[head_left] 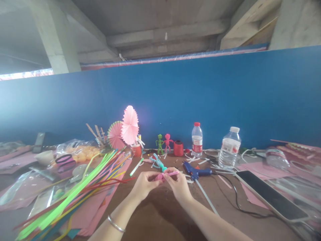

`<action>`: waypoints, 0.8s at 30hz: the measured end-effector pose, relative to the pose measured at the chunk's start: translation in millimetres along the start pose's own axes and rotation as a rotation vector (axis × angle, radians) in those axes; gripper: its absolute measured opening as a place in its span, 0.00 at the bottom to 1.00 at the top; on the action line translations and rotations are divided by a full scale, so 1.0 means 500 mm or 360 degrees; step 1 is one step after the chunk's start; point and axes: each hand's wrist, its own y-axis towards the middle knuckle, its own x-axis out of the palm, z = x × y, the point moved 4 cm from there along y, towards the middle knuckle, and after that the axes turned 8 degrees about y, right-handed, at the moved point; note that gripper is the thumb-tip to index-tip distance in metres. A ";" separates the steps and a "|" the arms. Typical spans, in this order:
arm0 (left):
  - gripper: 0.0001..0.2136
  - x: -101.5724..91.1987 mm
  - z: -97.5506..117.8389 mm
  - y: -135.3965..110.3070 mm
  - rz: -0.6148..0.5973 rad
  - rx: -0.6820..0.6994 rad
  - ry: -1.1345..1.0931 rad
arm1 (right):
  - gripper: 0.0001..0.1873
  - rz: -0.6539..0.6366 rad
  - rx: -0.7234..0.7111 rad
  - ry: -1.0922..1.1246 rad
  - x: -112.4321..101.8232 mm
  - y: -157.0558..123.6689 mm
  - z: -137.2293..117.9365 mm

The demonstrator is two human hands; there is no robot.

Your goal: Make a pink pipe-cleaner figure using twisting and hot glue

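Note:
Both hands meet over the brown table (150,214), pinching a small figure. It looks like a pipe-cleaner doll (158,163) with light blue limbs, a teal middle and a pink part at my fingers. My left hand (146,184), with a silver bangle on the wrist, is closed on the pink part. In my right hand (177,185), thumb and fingers grip a pink pipe cleaner (173,173) that sticks out to the right. The fingers hide some of the pink part. Behind stand a green figure (159,144) and a pink figure (168,142).
Bundled colourful pipe cleaners (72,194) lie at left over pink paper. A blue glue gun (197,171) with its cord is right of my hands. Farther right are two water bottles (197,140) and a phone (271,194). Pink paper fans (129,125) rise at the back.

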 end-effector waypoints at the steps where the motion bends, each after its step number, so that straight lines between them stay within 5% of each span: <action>1: 0.15 0.001 0.000 0.000 0.0007 0.0008 0.0020 | 0.08 -0.0003 -0.0008 -0.0014 0.000 -0.002 0.000; 11: 0.17 0.000 0.015 -0.012 0.0240 0.0144 0.0231 | 0.11 0.0000 -0.0038 0.0013 0.004 -0.004 0.000; 24: 0.07 0.008 0.042 -0.019 0.0201 0.0207 0.0347 | 0.08 -0.0008 -0.0060 -0.0074 0.006 -0.012 -0.006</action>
